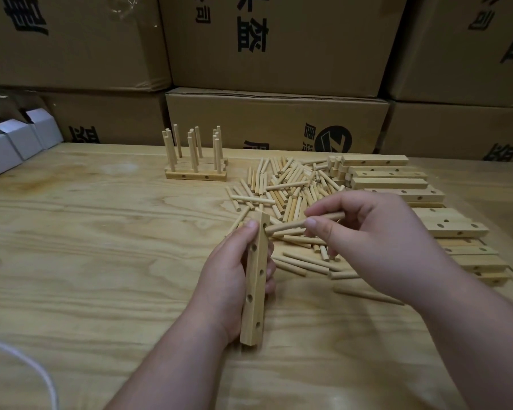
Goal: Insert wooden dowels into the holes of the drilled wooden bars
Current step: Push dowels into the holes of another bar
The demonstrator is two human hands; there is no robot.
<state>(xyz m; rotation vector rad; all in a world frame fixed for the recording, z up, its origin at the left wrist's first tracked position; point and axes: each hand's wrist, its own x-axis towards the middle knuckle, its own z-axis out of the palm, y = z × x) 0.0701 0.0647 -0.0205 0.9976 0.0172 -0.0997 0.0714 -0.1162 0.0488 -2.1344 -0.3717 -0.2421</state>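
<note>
My left hand (228, 279) grips a drilled wooden bar (255, 291), held almost upright above the table with several holes showing along its side. My right hand (376, 241) pinches a wooden dowel (290, 226) between thumb and fingers. The dowel's left tip touches the bar at its topmost hole. Behind the hands lies a loose pile of dowels (288, 187). A stack of drilled bars (397, 184) lies to the right of the pile.
Bars with upright dowels fitted in them (194, 161) stand at the back of the wooden table (101, 232). Cardboard boxes (276, 122) wall off the far side. White small boxes (15, 140) sit at far left. A white cord (33, 368) lies at lower left.
</note>
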